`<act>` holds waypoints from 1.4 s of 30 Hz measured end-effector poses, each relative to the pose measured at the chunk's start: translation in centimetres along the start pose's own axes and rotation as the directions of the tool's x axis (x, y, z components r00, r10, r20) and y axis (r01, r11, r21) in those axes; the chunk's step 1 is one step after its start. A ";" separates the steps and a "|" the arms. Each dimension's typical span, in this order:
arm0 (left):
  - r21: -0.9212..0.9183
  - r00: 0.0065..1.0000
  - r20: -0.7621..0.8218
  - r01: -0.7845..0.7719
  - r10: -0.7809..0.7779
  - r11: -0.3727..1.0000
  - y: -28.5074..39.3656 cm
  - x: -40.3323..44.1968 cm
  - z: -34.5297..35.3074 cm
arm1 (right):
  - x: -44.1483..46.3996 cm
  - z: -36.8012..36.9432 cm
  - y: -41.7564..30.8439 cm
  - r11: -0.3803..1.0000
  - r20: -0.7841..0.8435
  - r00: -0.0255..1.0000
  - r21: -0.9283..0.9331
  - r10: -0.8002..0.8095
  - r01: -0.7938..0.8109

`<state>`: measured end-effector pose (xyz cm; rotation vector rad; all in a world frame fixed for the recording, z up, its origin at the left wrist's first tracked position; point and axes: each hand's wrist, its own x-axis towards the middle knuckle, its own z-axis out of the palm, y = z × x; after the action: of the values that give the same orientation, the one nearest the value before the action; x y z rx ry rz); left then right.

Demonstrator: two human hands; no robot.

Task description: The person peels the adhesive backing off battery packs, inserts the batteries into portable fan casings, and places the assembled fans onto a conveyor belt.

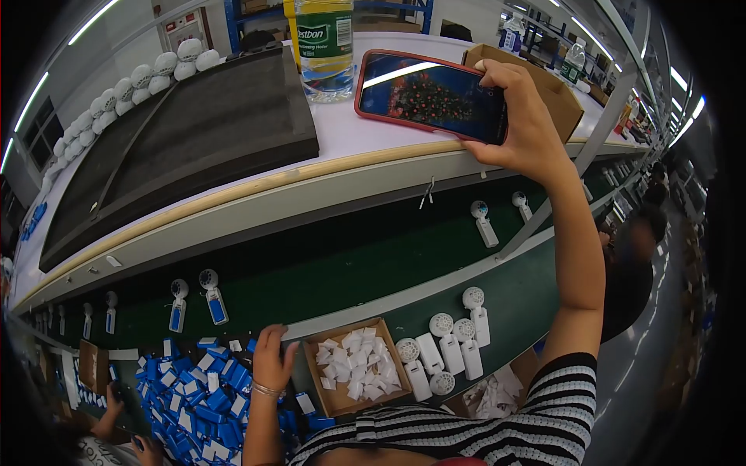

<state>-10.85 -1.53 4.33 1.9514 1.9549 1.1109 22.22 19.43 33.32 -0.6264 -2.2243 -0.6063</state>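
My right hand, raised at the upper shelf, holds a phone in a red case by its right end, with a lit tree on the screen. Low in the view, my left hand has its fingers apart and nothing in it. It hovers between a heap of blue and white packs and a cardboard box of small white pieces. Several white handheld fans lie on the green bench right of that box.
A large water bottle and a black board stand on the upper shelf. Behind it runs a row of white round items. More fans lie on the dark belt. Co-workers sit at the left and right edges.
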 end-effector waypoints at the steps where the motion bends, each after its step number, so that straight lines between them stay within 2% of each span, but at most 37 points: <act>1: -0.003 0.996 -0.009 -0.088 0.088 0.996 1.6 1.4 -0.3 | -0.2 0.0 0.3 1.000 0.026 1.000 0.002 0.008 -0.008; 2: -0.001 0.984 -0.020 -0.179 0.179 0.984 2.8 2.2 -0.6 | -0.2 -0.1 0.4 1.000 0.047 0.999 0.002 0.016 -0.016; 3: 0.005 0.982 -0.022 -0.188 0.188 0.982 3.7 2.6 -0.5 | -0.4 0.0 0.6 1.000 0.037 0.999 -0.001 0.019 -0.019; 5: -0.014 0.968 -0.012 -0.253 0.253 0.967 5.0 3.6 -0.1 | -0.5 0.3 0.8 0.993 -0.116 0.987 0.034 -0.108 0.113; 6: -0.008 0.964 -0.014 -0.265 0.265 0.964 4.8 3.7 0.0 | -0.3 0.5 0.7 0.994 -0.127 0.986 0.025 -0.105 0.109; 9: -0.034 0.972 0.032 -0.234 0.235 0.972 4.4 2.7 1.3 | -0.5 0.7 1.1 0.991 -0.131 0.989 0.103 -0.073 0.087; 11: -0.058 0.978 0.049 -0.198 0.201 0.978 3.8 1.6 1.7 | -0.7 0.8 1.6 0.985 -0.048 0.998 0.174 0.026 -0.018; 16: -0.085 0.991 0.080 -0.101 0.107 0.991 2.2 -1.3 1.5 | -1.0 1.7 2.0 0.972 -0.031 0.993 0.210 0.114 -0.105; 18: -0.028 0.997 0.072 -0.027 0.029 0.999 1.1 -2.6 1.4 | -0.9 1.6 1.9 0.969 -0.029 0.990 0.213 0.135 -0.126; 21: -0.038 0.996 0.077 0.036 -0.033 0.999 0.4 -4.0 0.7 | -0.1 1.0 2.9 0.951 0.058 0.989 0.275 0.133 -0.144; 23: -0.041 0.996 0.082 0.029 -0.025 0.999 -0.2 -4.6 0.9 | 0.8 0.5 4.9 0.850 0.410 0.904 0.426 0.124 -0.310; 24: -0.044 0.996 0.083 0.017 -0.013 0.999 -0.5 -4.9 0.9 | 1.7 0.4 5.2 0.849 0.415 0.901 0.426 0.123 -0.312; 26: -0.037 0.992 0.125 0.032 -0.028 0.999 -0.7 -5.2 0.9 | 3.3 0.5 5.7 0.815 0.727 0.681 0.341 0.087 -0.468; 27: -0.024 0.986 0.164 0.043 -0.038 0.999 -0.7 -5.3 0.9 | 4.1 0.9 5.9 0.816 0.732 0.676 0.340 0.083 -0.468; 29: -0.013 0.982 0.187 0.032 -0.029 0.999 -0.5 -5.3 1.3 | 5.5 1.9 6.2 0.828 0.775 0.616 0.432 -0.139 -0.356; 31: 0.000 0.977 0.207 0.041 -0.040 0.999 -0.6 -5.2 1.4 | 6.6 2.4 5.8 0.828 0.792 0.579 0.450 -0.196 -0.335; 32: -0.013 0.974 0.228 0.016 -0.013 1.000 -0.7 -5.1 1.6 | 6.8 3.1 5.7 0.942 0.707 0.685 0.322 -0.177 -0.090; 33: -0.025 0.969 0.245 0.004 0.003 1.000 -0.6 -5.2 1.6 | 7.1 4.1 5.4 0.978 0.597 0.775 0.152 -0.207 0.145; 34: 0.008 0.965 0.262 0.017 -0.018 1.000 -0.3 -5.2 1.5 | 6.5 4.1 3.5 0.989 0.505 0.862 0.147 -0.049 -0.030; 36: 0.065 0.962 0.265 0.045 -0.061 0.997 -0.9 -5.3 1.1 | 5.0 3.9 2.0 0.900 0.333 0.943 0.412 -0.006 -0.140; 38: 0.094 0.959 0.251 0.114 -0.134 0.989 -1.7 -6.5 1.2 | 2.3 2.5 -3.8 0.743 0.388 0.919 0.594 0.070 -0.307; 40: 0.124 0.939 0.272 0.183 -0.211 0.975 -2.5 -7.5 0.5 | 0.9 4.0 -5.2 0.939 0.382 0.917 0.342 -0.112 -0.028; 42: 0.153 0.914 0.299 0.237 -0.274 0.959 -3.4 -8.4 -0.4 | 1.0 6.4 -3.2 0.976 0.379 0.925 0.201 -0.004 -0.079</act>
<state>-12.67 -8.94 -0.53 1.7268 2.0513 0.5884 16.34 20.96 29.31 -0.7200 -2.5846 -0.2317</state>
